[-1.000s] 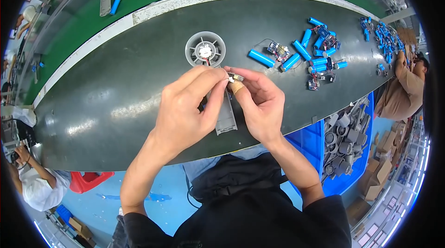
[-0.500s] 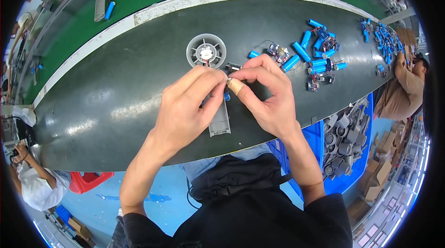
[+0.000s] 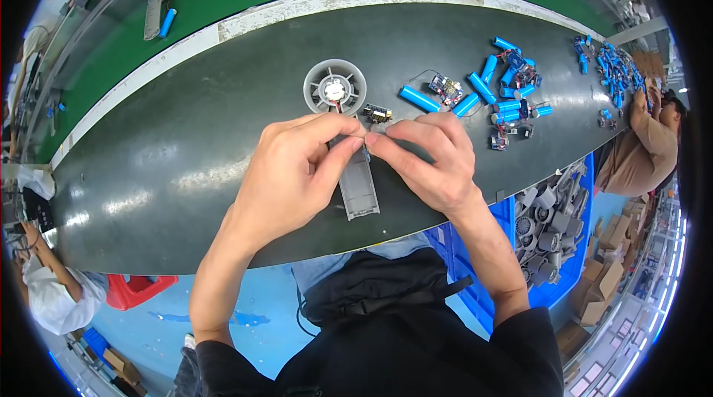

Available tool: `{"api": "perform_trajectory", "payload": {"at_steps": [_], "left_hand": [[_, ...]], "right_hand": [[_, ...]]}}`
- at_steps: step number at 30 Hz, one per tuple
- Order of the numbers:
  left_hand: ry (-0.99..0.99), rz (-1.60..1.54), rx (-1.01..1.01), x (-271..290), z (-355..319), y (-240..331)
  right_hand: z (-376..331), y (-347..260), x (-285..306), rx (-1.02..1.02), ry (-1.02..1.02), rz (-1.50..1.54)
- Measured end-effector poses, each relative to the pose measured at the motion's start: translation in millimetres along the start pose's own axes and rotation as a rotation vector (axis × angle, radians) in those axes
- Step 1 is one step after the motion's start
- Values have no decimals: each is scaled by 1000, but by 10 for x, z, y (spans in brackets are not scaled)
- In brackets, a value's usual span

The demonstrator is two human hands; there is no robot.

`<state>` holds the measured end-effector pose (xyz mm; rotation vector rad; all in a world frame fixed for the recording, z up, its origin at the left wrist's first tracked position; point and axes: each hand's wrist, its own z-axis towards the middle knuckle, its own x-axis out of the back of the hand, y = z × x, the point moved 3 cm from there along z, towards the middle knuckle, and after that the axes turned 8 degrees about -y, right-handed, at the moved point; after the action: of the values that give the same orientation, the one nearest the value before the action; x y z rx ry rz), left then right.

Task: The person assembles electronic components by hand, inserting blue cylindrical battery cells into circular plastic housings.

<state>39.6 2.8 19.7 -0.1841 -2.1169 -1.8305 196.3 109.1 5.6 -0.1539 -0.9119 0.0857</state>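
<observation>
A grey plastic housing lies in front of me, with a round fan end (image 3: 335, 64) and a long open trough-shaped handle (image 3: 359, 190) pointing toward me. My left hand (image 3: 297, 163) is over the handle from the left, thumb and forefinger pinched together. From the right, my right hand (image 3: 434, 159) pinches too, its fingertips meeting those of the left. What they hold is small and hidden by the fingers. Short red wires (image 3: 339, 106) come out of the fan hub toward my fingers. Just beyond the fingertips lies a small dark circuit board (image 3: 377, 112).
Blue cylindrical cells (image 3: 482, 88) with wired boards (image 3: 446, 88) lie to the right, with a larger heap (image 3: 618, 63) farther along. A blue bin (image 3: 570, 269) of grey housings stands below the table's right edge. Another housing (image 3: 153, 14) lies on the green belt. People work at both ends.
My pinched hands have come slightly nearer to me over the handle. My right hand has shifted, uncovering more of a blue cell and the small board. The view has tilted slightly.
</observation>
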Motion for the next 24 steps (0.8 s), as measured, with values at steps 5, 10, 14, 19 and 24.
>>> {"api": "perform_trajectory", "payload": {"at_steps": [5,10,14,19,24], "left_hand": [[22,-6,-75,-17,5,7],[19,13,-160,6,12,9],[41,69,-152,5,4,-3],[172,173,-274,-41,-9,-65],[178,200,-339,-108,25,-110]], "right_hand": [[-25,-11,-3,7,-1,-5],[-11,-10,10,9,-14,-23],[2,6,-15,-102,-36,105],[-35,75,56,-670,-53,417],[-116,116,-81,-871,-190,406]]}}
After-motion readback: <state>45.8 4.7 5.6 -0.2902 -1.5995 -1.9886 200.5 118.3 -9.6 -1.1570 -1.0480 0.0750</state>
